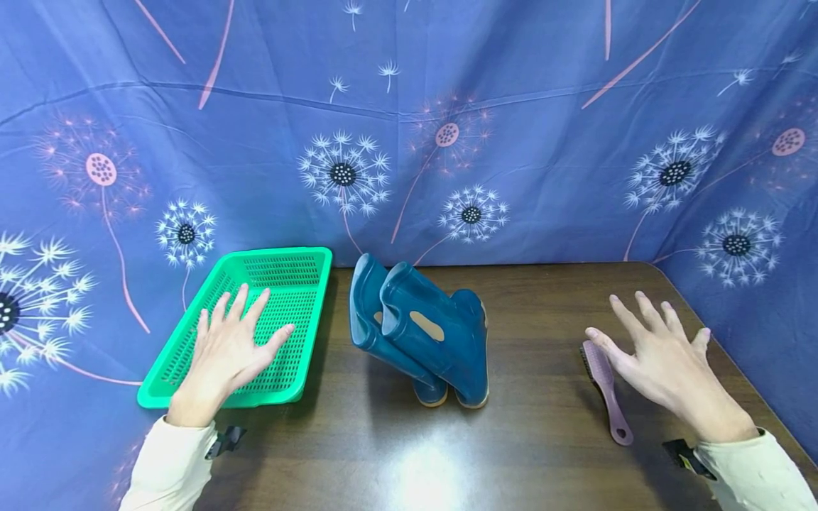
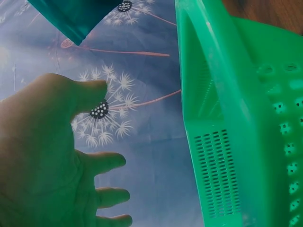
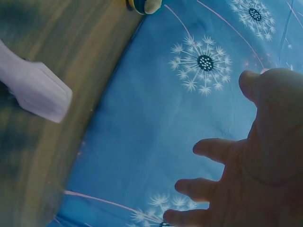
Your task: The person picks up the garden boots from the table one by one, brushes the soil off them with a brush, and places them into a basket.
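Observation:
My left hand (image 1: 224,348) is spread over the green plastic basket (image 1: 313,333), fingers straight and holding nothing. On the right, my other hand (image 1: 671,369) hovers with fingers apart beside a purple brush (image 1: 604,390), its thumb overlapping the brush head in the head view. A pair of blue rubber boots (image 1: 441,333) lies tilted between the hands, openings toward the basket and tan soles toward the right. The left wrist view shows the basket's rim (image 2: 227,80) close beside the hand. In the right wrist view the brush (image 3: 42,90) is off to the left of the fingers.
A brown wooden table (image 1: 530,454) carries the boots, brush and basket. Behind it and along the sides hangs a blue cloth (image 1: 543,156) printed with dandelions. The basket has slotted walls and stands at the table's left edge.

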Action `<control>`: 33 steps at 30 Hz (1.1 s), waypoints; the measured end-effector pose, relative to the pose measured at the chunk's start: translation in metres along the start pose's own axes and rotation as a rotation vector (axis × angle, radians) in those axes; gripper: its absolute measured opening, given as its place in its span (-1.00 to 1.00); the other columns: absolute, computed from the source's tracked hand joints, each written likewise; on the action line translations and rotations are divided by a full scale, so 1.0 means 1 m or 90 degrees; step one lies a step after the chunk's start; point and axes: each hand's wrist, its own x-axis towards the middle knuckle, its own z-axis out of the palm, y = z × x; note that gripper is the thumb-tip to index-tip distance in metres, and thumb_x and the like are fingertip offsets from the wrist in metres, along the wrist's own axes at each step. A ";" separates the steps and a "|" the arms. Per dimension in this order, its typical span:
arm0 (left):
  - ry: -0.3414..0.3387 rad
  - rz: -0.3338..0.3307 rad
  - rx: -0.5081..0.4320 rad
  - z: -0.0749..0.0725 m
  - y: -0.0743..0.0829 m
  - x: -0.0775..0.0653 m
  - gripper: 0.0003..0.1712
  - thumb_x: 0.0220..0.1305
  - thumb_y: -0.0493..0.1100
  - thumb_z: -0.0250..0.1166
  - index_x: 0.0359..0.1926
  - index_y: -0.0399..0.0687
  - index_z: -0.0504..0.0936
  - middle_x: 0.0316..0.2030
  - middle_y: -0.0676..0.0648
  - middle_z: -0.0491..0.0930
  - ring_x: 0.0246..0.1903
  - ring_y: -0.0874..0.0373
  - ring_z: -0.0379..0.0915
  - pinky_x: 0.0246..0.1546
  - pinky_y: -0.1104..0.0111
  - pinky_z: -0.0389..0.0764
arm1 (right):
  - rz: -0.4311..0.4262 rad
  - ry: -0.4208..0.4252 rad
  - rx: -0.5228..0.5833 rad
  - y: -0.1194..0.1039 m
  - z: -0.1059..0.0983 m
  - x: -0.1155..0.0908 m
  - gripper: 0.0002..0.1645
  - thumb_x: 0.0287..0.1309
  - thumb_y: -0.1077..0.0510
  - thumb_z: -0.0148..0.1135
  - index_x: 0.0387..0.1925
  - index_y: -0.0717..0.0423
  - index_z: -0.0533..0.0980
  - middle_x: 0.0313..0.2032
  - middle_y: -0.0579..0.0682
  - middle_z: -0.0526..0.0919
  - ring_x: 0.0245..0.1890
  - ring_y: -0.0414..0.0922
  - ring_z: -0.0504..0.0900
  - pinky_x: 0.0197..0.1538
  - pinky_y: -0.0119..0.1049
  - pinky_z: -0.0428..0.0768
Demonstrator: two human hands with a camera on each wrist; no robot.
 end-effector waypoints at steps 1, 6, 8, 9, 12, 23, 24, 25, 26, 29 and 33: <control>-0.003 -0.001 -0.002 0.000 0.000 0.000 0.05 0.48 0.52 0.03 0.71 0.02 0.09 0.68 -0.40 -0.08 0.58 -0.58 -0.18 0.47 -0.53 -0.21 | 0.001 -0.003 0.007 0.000 0.002 -0.001 0.06 0.51 -0.47 -0.02 0.72 0.00 -0.01 0.62 0.51 -0.06 0.54 0.67 -0.09 0.16 0.89 -0.26; 0.002 0.004 -0.011 0.000 0.001 0.001 0.04 0.49 0.49 0.06 0.70 -0.02 0.10 0.68 -0.41 -0.08 0.58 -0.57 -0.15 0.48 -0.51 -0.15 | -0.002 0.009 0.053 0.006 0.015 -0.005 0.03 0.56 -0.36 0.01 0.71 0.11 -0.04 0.56 0.61 0.01 0.46 0.71 0.07 0.18 0.81 -0.01; 0.010 0.009 -0.015 0.000 0.002 0.002 0.01 0.50 0.46 0.07 0.69 -0.03 0.12 0.67 -0.42 -0.06 0.57 -0.57 -0.12 0.48 -0.49 -0.12 | -0.010 0.030 0.068 0.008 0.022 -0.007 0.01 0.57 -0.31 0.05 0.70 0.19 0.00 0.53 0.65 0.07 0.39 0.73 0.16 0.19 0.74 0.11; 0.015 0.011 -0.017 0.000 0.003 0.002 0.00 0.51 0.44 0.08 0.69 -0.03 0.13 0.66 -0.43 -0.05 0.56 -0.57 -0.10 0.48 -0.48 -0.10 | -0.014 0.041 0.073 0.009 0.025 -0.008 0.01 0.57 -0.29 0.07 0.68 0.22 0.02 0.51 0.65 0.11 0.35 0.74 0.20 0.19 0.71 0.16; 0.030 0.017 -0.022 0.000 0.005 0.003 -0.05 0.52 0.37 0.12 0.67 -0.07 0.18 0.63 -0.46 0.03 0.53 -0.58 -0.02 0.47 -0.46 -0.03 | -0.026 0.064 0.076 0.012 0.035 -0.011 -0.01 0.54 -0.24 0.13 0.65 0.30 0.08 0.46 0.66 0.20 0.27 0.74 0.30 0.17 0.63 0.28; 0.079 0.042 -0.038 -0.002 0.015 0.007 -0.22 0.53 0.18 0.21 0.55 -0.19 0.38 0.47 -0.41 0.40 0.40 -0.48 0.29 0.35 -0.38 0.29 | 0.023 0.055 0.084 0.022 0.063 -0.025 0.01 0.51 -0.25 0.17 0.62 0.34 0.11 0.38 0.62 0.32 0.25 0.66 0.37 0.11 0.60 0.36; 0.087 0.046 -0.041 -0.002 0.017 0.007 -0.25 0.53 0.16 0.21 0.53 -0.18 0.41 0.45 -0.39 0.43 0.39 -0.46 0.32 0.33 -0.37 0.32 | 0.028 0.050 0.086 0.023 0.065 -0.026 0.01 0.51 -0.25 0.17 0.61 0.35 0.11 0.38 0.62 0.32 0.27 0.65 0.37 0.13 0.59 0.36; 0.094 0.049 -0.045 -0.002 0.018 0.008 -0.28 0.53 0.15 0.21 0.51 -0.18 0.44 0.43 -0.37 0.46 0.37 -0.44 0.36 0.31 -0.35 0.36 | 0.033 0.046 0.087 0.023 0.067 -0.027 0.02 0.51 -0.25 0.17 0.61 0.36 0.11 0.38 0.62 0.33 0.28 0.64 0.36 0.14 0.58 0.36; 0.102 0.054 -0.048 -0.002 0.019 0.009 -0.31 0.54 0.13 0.21 0.49 -0.17 0.47 0.41 -0.36 0.49 0.35 -0.43 0.38 0.29 -0.34 0.39 | 0.039 0.041 0.087 0.024 0.068 -0.028 0.02 0.52 -0.26 0.16 0.61 0.37 0.11 0.38 0.63 0.33 0.29 0.63 0.35 0.15 0.57 0.36; 0.123 0.063 -0.056 -0.003 0.023 0.011 -0.37 0.53 0.11 0.22 0.43 -0.15 0.54 0.37 -0.34 0.55 0.34 -0.40 0.44 0.28 -0.31 0.42 | 0.059 0.027 0.087 0.026 0.071 -0.030 0.03 0.52 -0.28 0.14 0.62 0.36 0.10 0.39 0.62 0.32 0.31 0.63 0.34 0.15 0.57 0.36; 0.139 0.067 -0.071 -0.006 0.026 0.013 -0.42 0.51 0.09 0.25 0.37 -0.13 0.60 0.34 -0.31 0.59 0.35 -0.37 0.46 0.30 -0.30 0.40 | 0.085 0.006 0.084 0.028 0.074 -0.032 0.06 0.52 -0.33 0.11 0.63 0.33 0.08 0.38 0.64 0.30 0.29 0.66 0.34 0.10 0.59 0.38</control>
